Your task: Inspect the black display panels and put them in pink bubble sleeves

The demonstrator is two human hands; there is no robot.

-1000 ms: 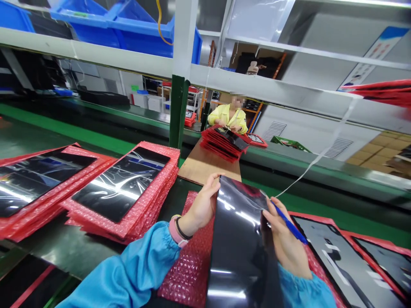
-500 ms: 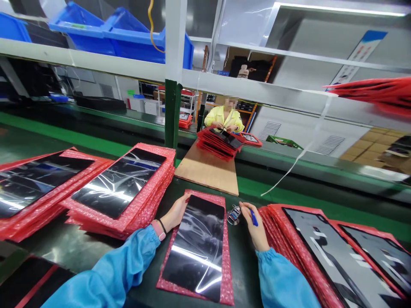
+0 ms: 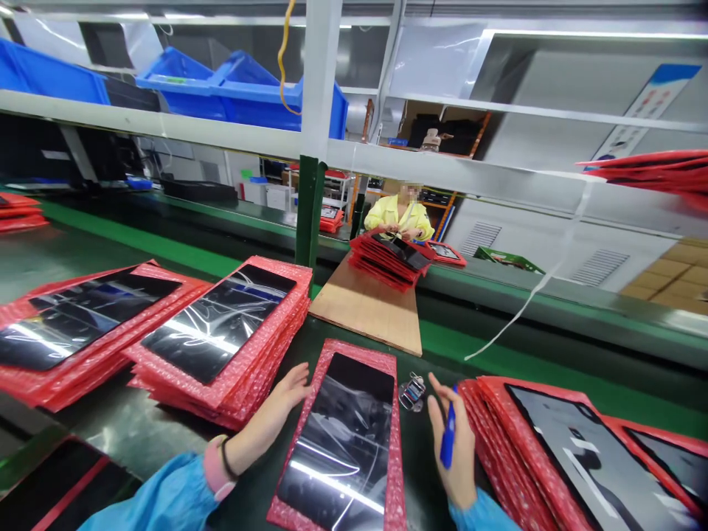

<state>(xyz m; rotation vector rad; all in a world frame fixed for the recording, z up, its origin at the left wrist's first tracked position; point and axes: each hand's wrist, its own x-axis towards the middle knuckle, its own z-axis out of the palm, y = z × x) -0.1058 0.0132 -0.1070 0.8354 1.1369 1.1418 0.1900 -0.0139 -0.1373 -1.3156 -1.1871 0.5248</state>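
Observation:
My left hand [image 3: 276, 405] lies open with spread fingers, its fingertips right by the left edge of a pink bubble-wrap sheet [image 3: 394, 450]. On that sheet rests a glossy black panel [image 3: 337, 435] under a reflective film. My right hand [image 3: 456, 450] is shut on a blue pen [image 3: 448, 435], whose tip is hidden by my fingers. Between that hand and the sheet lies a small shiny metal item [image 3: 412, 392]. A stack of bubble-wrapped black panels [image 3: 575, 457] sits just to the right of my right hand.
More stacks of red bubble-wrapped panels [image 3: 221, 332] fill the green bench to the left. Ahead lies a wooden board [image 3: 368, 310]. Beyond it, a person in a yellow jacket [image 3: 398, 220] handles another red stack [image 3: 387, 259]. Blue bins [image 3: 237, 96] sit on a shelf overhead.
A second ago both hands held the black panel upright; it then lay flat on the pink sheet. My left hand has since moved off the sheet's edge, and the pen now stands more upright.

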